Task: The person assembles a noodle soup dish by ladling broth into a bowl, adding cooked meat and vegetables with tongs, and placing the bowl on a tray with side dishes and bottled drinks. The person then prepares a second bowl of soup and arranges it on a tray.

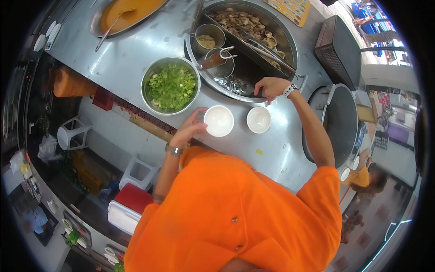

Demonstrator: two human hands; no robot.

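Note:
My left hand (189,128) holds a white bowl (219,121) by its left side, thumb at the rim. The bowl looks bare inside. My right hand (273,89) has its fingers bent over the front rim of a large round metal pot (234,96); whether they grip anything is unclear. Just below that hand stands a smaller white bowl (259,120) on the steel counter. In the pot's near section, dark liquid bubbles around two strainer baskets, one holding pale food (206,41), the other with a brown handle (214,60). Sliced meat (243,22) fills the section behind the divider.
A metal bowl of chopped green onions (171,85) stands left of the pot. Farther back is a pan of orange liquid (125,13) with a ladle (103,39). Stacked dark trays (340,51) and a deep stockpot (340,125) line the right. Another person (362,178) is beyond.

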